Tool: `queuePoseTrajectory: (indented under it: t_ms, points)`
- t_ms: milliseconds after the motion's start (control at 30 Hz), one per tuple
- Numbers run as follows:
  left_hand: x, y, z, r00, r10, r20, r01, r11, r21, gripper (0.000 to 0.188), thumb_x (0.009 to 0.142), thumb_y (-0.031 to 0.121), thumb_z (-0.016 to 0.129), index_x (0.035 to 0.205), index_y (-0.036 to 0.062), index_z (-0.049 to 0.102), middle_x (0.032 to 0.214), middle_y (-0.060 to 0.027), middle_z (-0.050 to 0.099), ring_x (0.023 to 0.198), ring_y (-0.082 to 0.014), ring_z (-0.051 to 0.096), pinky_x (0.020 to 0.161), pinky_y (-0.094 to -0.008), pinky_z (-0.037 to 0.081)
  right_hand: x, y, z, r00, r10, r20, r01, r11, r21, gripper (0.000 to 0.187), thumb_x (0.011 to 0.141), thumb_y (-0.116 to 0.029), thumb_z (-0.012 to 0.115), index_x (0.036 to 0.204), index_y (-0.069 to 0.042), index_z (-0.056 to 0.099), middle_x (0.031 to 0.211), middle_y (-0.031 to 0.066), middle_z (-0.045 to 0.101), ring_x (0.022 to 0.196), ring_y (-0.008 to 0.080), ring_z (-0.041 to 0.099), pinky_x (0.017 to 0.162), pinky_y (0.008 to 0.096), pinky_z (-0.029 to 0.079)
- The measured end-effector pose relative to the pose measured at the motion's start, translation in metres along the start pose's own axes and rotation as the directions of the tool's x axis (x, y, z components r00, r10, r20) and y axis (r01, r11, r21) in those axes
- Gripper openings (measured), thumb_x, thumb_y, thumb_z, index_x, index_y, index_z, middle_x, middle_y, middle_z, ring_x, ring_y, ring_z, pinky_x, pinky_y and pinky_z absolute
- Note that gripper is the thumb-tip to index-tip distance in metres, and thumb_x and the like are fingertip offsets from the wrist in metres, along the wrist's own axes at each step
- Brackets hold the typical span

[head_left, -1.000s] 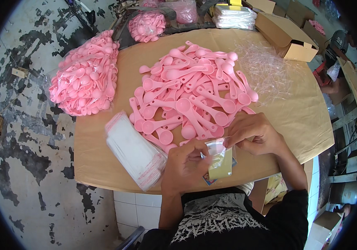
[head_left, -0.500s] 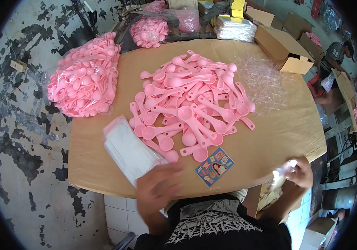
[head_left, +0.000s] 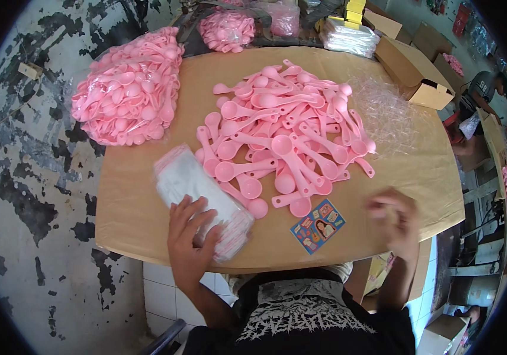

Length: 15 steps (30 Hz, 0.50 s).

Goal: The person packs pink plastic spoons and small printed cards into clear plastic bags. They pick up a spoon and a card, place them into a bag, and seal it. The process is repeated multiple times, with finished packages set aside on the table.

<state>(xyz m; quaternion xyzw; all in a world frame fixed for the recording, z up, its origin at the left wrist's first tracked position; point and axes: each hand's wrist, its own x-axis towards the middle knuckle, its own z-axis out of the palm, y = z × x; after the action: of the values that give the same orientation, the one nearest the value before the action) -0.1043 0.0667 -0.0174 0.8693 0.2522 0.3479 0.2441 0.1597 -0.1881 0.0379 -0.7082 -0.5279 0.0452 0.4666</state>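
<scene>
My left hand (head_left: pixel 190 239) lies with fingers spread on a stack of clear plastic bags (head_left: pixel 189 175) at the table's near left. My right hand (head_left: pixel 396 220) is over the near right of the table, smeared by motion; I see no object in it, but its fingers are unclear. Between the hands rests a blue printed card (head_left: pixel 318 226) with a picture of a person on it. Beyond the card, a heap of pink plastic measuring spoons (head_left: pixel 283 145) covers the middle of the brown-paper-topped table (head_left: pixel 141 225).
A large clear bag of pink spoons (head_left: pixel 129 89) stands at the far left. Thin clear plastic strips (head_left: pixel 383 118) lie right of the heap, near an open cardboard box (head_left: pixel 413 68). Below the right edge is another box (head_left: pixel 377 275). A person (head_left: pixel 481 92) sits at far right.
My left hand has come down onto the bag stack. My right hand has moved left from the table's right edge, and the small shiny packet it held no longer shows. The view has shifted slightly.
</scene>
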Motion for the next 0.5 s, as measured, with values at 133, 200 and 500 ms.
queuePoseTrajectory:
  t_ms: [133, 200, 500]
  points:
    - [-0.012, -0.009, -0.002, 0.998, -0.017, -0.066, 0.017, 1.0, -0.009, 0.024, 0.073, 0.007, 0.074, 0.097, 0.005, 0.07, 0.118, -0.0104, 0.064, 0.121, -0.0341, 0.053, 0.109, -0.0514, 0.031, 0.088, -0.053, 0.096, 0.844, -0.071, 0.532, 0.014, 0.994, 0.111, 0.025, 0.088, -0.018, 0.066, 0.104, 0.0, 0.062, 0.091, 0.0183, 0.065, 0.076, 0.0313, 0.065, 0.073, 0.0368, 0.052]
    - [-0.011, -0.005, 0.0, 0.997, 0.01, -0.078, -0.01, 1.0, 0.009, 0.026, 0.073, 0.007, 0.073, 0.098, 0.0049, 0.069, 0.117, -0.0106, 0.065, 0.12, -0.0337, 0.054, 0.109, -0.0512, 0.032, 0.109, -0.04, 0.134, 0.789, -0.121, 0.603, 0.128, 0.991, 0.031, 0.029, 0.089, -0.026, 0.066, 0.093, 0.003, 0.064, 0.082, 0.0163, 0.066, 0.073, 0.0266, 0.065, 0.066, 0.0359, 0.051]
    - [-0.015, -0.003, 0.0, 0.987, -0.019, -0.157, 0.011, 0.999, -0.053, 0.027, 0.068, 0.003, 0.076, 0.093, 0.0037, 0.068, 0.108, -0.0116, 0.064, 0.118, -0.0375, 0.055, 0.1, -0.0479, 0.043, 0.138, -0.028, 0.165, 0.762, -0.123, 0.636, 0.044, 0.989, 0.139, 0.028, 0.088, -0.024, 0.067, 0.092, 0.003, 0.065, 0.072, 0.0138, 0.066, 0.06, 0.0224, 0.063, 0.059, 0.0347, 0.048]
